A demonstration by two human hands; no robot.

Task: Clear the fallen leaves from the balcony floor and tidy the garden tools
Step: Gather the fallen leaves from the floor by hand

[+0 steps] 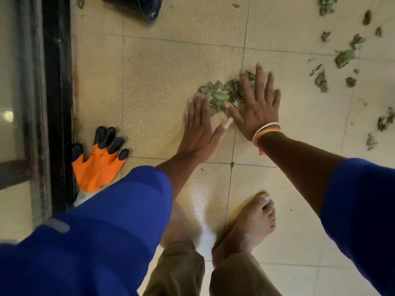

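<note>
Beige floor tiles (162, 86) with thin grout lines cover the balcony, and a person in blue sleeves (132, 210) bends low over them. The 2 hands lie palm down on the tile, 1 on each side of a small heap of leaves (220, 92), green and curled.

The left hand (198, 129) is flat with straight fingers held close together, its fingertips touching the heap's lower left edge. The right hand (259, 107) is flat too, with fingers straight and fanned apart, and it covers the heap's right edge. Neither hand grips anything. The 2 thumbs point toward each other just below the heap, close together. Striped bangles (267, 130) sit on the right wrist.

More loose leaves (344, 57) lie scattered well apart across the tiles to the right, none of them near the heap.

An orange glove (100, 163) with black fingertips lies flat on the floor on the left, beside a dark door frame (57, 82), its cuff hidden under the left sleeve. Part of a black bag (136, 7) shows at the top edge. A bare foot (254, 218) stands on the tile below the hands.
</note>
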